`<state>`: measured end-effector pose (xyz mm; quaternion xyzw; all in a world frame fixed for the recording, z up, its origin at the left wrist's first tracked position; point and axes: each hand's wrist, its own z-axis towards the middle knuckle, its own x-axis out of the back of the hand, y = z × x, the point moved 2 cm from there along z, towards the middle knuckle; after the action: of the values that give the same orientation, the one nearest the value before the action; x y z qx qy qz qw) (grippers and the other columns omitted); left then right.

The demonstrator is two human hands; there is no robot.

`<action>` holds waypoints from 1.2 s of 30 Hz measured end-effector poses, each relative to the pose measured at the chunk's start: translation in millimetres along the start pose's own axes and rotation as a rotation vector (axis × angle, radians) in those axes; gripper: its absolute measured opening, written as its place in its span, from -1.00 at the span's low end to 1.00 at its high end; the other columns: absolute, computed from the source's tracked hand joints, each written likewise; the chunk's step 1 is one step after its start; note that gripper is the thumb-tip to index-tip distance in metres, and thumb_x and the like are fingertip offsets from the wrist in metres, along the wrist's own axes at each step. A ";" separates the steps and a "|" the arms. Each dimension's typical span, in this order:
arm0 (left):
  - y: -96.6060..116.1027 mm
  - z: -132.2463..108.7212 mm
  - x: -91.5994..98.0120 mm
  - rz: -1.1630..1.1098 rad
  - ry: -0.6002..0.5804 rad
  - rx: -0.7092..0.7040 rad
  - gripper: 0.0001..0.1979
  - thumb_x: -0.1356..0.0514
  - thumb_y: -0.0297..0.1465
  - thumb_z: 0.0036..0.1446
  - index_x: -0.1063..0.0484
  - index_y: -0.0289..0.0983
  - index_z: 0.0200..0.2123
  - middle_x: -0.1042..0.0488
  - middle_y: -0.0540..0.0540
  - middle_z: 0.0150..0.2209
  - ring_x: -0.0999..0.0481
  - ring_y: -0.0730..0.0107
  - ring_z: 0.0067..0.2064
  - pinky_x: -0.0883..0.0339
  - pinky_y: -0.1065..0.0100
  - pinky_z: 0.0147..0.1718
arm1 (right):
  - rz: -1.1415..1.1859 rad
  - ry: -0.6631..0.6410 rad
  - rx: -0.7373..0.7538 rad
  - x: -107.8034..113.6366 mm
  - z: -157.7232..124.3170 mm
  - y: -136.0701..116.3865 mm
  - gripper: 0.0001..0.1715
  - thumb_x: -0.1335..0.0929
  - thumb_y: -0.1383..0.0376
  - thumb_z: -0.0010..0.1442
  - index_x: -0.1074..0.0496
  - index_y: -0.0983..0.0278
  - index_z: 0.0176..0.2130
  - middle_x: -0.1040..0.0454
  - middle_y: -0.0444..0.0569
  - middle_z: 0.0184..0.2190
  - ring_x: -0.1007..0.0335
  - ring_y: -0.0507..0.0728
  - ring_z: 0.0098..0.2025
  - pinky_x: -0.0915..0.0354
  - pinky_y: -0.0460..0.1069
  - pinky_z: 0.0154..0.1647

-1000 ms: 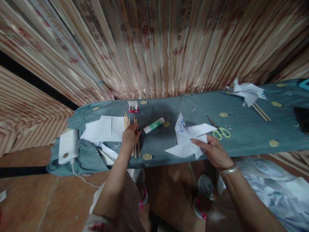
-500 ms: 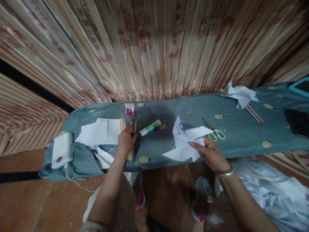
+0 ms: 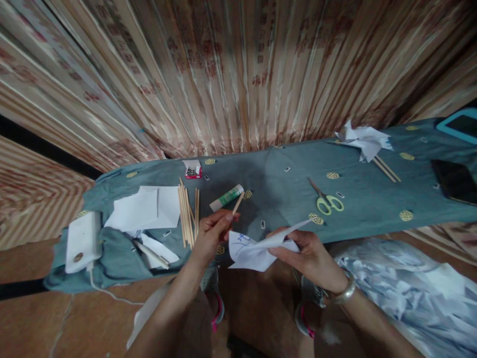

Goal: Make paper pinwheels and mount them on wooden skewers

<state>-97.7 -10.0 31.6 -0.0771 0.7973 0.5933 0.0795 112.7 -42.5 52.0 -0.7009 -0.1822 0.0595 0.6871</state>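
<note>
Using the glue stick (image 3: 226,197) on the cloth-covered table (image 3: 278,185) as reference, I note the following.

The left hand (image 3: 214,229), just nearer the person than the glue stick, has its thumb and fingers pinched on one wooden stick (image 3: 238,203), whose free end points up and away. The stick's lower end is hidden in the grip.

The right hand (image 3: 303,252), nearer the person and to the right, has its fingers closed on a paper pinwheel (image 3: 248,252), tilted, with blue writing on one vane. Its centre fastening cannot be seen from here.

Done, as I judge it: the vanes in hand are shaped. Far right of the glue stick lies at least one more folded pinwheel (image 3: 367,140), two sticks projecting from beneath it; whether they are attached cannot be established.

Left, as I judge it: the held stick and held paper appear unjoined. Material remains: loose sticks (image 3: 184,214) and white sheets (image 3: 130,211) left of the glue stick, with an open red box (image 3: 193,170) of small metallic pieces beyond it, slightly left. Scissors (image 3: 325,203) lie to its right, out of both hands.
</note>
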 end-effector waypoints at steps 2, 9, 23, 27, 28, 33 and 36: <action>-9.7 -0.2 -14.4 -0.117 -0.080 0.126 -0.59 -0.35 -0.08 -0.14 -0.56 -0.36 -0.42 -0.27 0.07 -0.69 -0.09 0.64 -0.68 0.09 0.50 -0.69 | -0.090 0.011 0.085 -3.7 -1.1 -3.1 -0.82 -0.38 0.20 0.18 -0.53 0.25 -0.27 -0.56 -0.06 -0.36 -0.47 0.09 -0.30 -0.37 -0.03 -0.27; -30.5 -0.3 -44.5 -0.210 -0.179 0.313 -0.66 -0.43 -0.17 -0.31 -0.55 -0.31 -0.51 -0.47 -0.08 -0.53 -0.35 0.46 -0.53 -0.19 0.40 -0.55 | -0.335 0.139 0.327 2.6 -4.1 -11.8 -0.84 -0.30 0.29 0.26 -0.49 0.25 -0.21 -0.57 -0.01 -0.28 -0.49 0.11 -0.22 -0.38 0.02 -0.17; -50.2 -3.3 -71.4 -0.174 -0.210 0.359 -0.65 -0.33 -0.22 -0.30 -0.22 -0.26 -0.71 -0.03 0.16 -0.78 0.09 0.68 -0.68 0.22 0.48 -0.67 | -0.604 0.376 0.517 22.1 -15.9 -10.4 -0.77 -0.29 0.39 0.22 -0.41 0.22 -0.11 -0.54 -0.02 -0.27 -0.43 0.16 -0.15 -0.36 0.07 -0.07; -57.9 -4.4 -69.8 -0.202 -0.131 0.425 -0.65 -0.40 -0.28 -0.39 -0.26 -0.28 -0.68 -0.18 0.13 -0.73 -0.04 0.66 -0.66 0.06 0.49 -0.66 | -0.621 0.401 0.524 26.1 -16.0 -9.6 -0.77 -0.29 0.42 0.22 -0.40 0.22 -0.11 -0.54 0.00 -0.26 -0.43 0.16 -0.15 -0.36 0.08 -0.08; -59.0 -4.9 -69.3 -0.214 -0.109 0.443 -0.66 -0.41 -0.30 -0.42 -0.30 -0.29 -0.65 -0.24 0.11 -0.70 -0.10 0.65 -0.65 0.01 0.49 -0.65 | -0.624 0.402 0.524 26.8 -16.1 -9.3 -0.76 -0.28 0.43 0.22 -0.40 0.22 -0.11 -0.54 0.00 -0.26 -0.44 0.16 -0.15 -0.36 0.08 -0.08; -58.3 -6.4 -71.5 -0.205 -0.148 0.459 -0.69 -0.42 -0.32 -0.41 -0.38 -0.31 -0.60 -0.34 0.08 -0.63 -0.21 0.61 -0.62 -0.08 0.50 -0.65 | -0.624 0.410 0.538 28.8 -18.4 -9.2 -0.70 -0.29 0.42 0.21 -0.40 0.20 -0.06 -0.56 -0.01 -0.25 -0.47 0.18 -0.14 -0.38 0.11 -0.06; -56.2 -6.7 -72.3 -0.159 -0.167 0.402 -0.71 -0.42 -0.31 -0.36 -0.38 -0.30 -0.60 -0.32 0.07 -0.65 -0.28 0.54 -0.58 -0.16 0.48 -0.60 | -0.611 0.409 0.538 29.8 -19.6 -10.3 -0.69 -0.30 0.42 0.19 -0.40 0.21 -0.06 -0.56 -0.01 -0.25 -0.47 0.17 -0.14 -0.39 0.10 -0.06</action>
<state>-15.2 -30.3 -3.2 -0.0727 0.8816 0.4185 0.2056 145.0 -51.0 68.1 -0.4088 -0.2191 -0.2404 0.8527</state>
